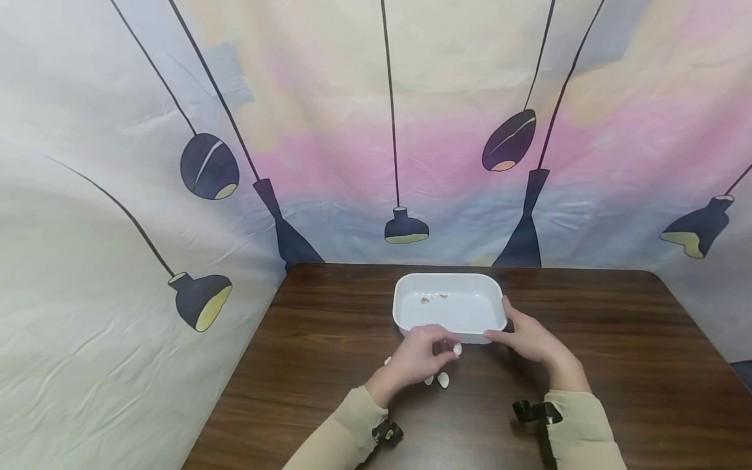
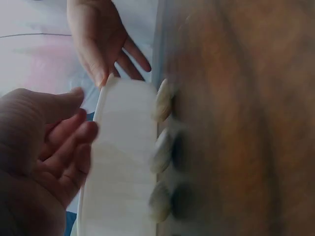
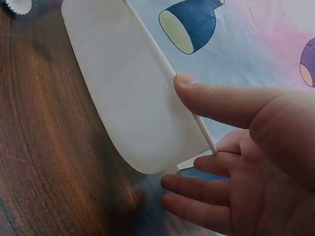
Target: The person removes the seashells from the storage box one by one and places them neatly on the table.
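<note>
In the head view my left hand (image 1: 414, 356) is at the tray's near edge, with a small white shell (image 1: 457, 349) pinched at its thumb and fingertips. The left wrist view hides that shell; there my left hand (image 2: 54, 135) is beside the white tray (image 2: 125, 147). My right hand (image 1: 531, 336) grips the white tray (image 1: 402, 324) at its near right corner. In the right wrist view its thumb (image 3: 216, 98) presses the rim and other fingers reach round the end. More shells (image 1: 443, 380) lie on the table in front, under and beside the left hand.
Small brownish-white pieces (image 1: 425, 300) lie inside the tray. The dark wooden table (image 1: 623, 365) runs back to a cloth wall (image 1: 346, 150) printed with hanging lamps. Each sleeve carries a black wrist device (image 1: 537, 412).
</note>
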Available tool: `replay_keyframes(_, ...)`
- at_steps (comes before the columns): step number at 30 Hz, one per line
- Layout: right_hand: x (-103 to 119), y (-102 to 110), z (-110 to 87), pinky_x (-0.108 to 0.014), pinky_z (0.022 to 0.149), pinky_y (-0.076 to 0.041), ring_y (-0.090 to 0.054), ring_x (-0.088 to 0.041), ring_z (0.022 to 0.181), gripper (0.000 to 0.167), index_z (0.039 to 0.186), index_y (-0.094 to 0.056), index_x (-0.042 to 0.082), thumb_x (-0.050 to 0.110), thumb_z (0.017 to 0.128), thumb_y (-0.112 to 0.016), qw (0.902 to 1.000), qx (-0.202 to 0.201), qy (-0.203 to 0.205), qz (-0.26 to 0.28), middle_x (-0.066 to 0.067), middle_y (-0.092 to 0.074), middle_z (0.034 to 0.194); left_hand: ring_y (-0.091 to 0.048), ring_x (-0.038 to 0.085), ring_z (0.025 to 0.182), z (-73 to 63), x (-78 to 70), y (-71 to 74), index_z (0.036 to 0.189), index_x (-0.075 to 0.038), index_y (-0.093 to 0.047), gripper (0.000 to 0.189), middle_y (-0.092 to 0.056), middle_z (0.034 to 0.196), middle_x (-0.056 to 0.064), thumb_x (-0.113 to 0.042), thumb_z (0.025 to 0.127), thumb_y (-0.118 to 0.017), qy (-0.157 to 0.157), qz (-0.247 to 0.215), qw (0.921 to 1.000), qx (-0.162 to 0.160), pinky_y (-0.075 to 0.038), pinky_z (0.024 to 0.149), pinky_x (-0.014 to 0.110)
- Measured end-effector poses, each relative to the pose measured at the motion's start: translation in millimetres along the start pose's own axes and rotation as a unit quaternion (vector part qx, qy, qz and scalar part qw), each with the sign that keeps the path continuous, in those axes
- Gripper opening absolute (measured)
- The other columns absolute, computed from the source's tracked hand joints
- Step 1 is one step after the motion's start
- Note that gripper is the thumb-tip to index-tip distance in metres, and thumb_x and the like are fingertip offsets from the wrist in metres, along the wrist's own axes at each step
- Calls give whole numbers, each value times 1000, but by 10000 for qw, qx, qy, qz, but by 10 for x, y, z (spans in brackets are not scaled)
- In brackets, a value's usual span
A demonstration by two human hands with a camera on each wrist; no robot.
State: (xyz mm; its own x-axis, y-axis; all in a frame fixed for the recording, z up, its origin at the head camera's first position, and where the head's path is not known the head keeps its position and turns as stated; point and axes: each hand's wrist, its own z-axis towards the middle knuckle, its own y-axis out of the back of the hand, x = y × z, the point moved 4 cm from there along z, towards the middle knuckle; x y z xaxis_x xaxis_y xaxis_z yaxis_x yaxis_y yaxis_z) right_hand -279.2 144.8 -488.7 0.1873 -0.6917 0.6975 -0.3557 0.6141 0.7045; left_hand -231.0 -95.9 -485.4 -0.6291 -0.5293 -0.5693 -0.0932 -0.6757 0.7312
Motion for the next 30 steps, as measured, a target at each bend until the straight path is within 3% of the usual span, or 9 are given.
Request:
replay_keyframes(6, -21, -8, 6, -72, 113, -35, -34, -59, 148, 114, 164, -7, -12, 54, 99, -72, 10000, 20, -8, 8, -41, -25, 163, -64, -8, 92, -52, -58, -122, 108, -18, -83, 19, -78, 101, -15, -17, 90, -88, 218, 696, 9941, 804, -49, 86, 13)
replay_keyframes(13, -13, -6, 5, -72, 113, -35, -33, -59, 148, 114, 164, -7, -12, 54, 99, -72, 10000, 36, -6, 16, -41, -23, 164, -63, -6, 92, -50, -104, -202, 105, -21, -84, 17, -76, 98, -18, -24, 89, -90, 282, 1043, 9853, 1322, -48, 85, 14)
replay_keyframes(20, -5, -9, 15, -73, 114, -34, -33, -59, 148, 112, 164, -8, -12, 52, 99, -73, 10000, 41, -18, 46, -41, -23, 164, -59, -3, 87, -52, -75, -250, 102, -19, -85, 19, -76, 95, -16, -24, 85, -93, 243, 1188, 9795, 1607, -46, 83, 15)
replay_keyframes(30, 4, 0, 3, -73, 113, -34, -33, -60, 148, 113, 164, -8, -12, 52, 99, -73, 10000, 48, -17, 52, -42, -23, 164, -57, -2, 87, -49, -54, -292, 99, -21, -85, 19, -74, 93, -18, -24, 83, -94, 472, 1398, 9738, 1733, -46, 82, 16)
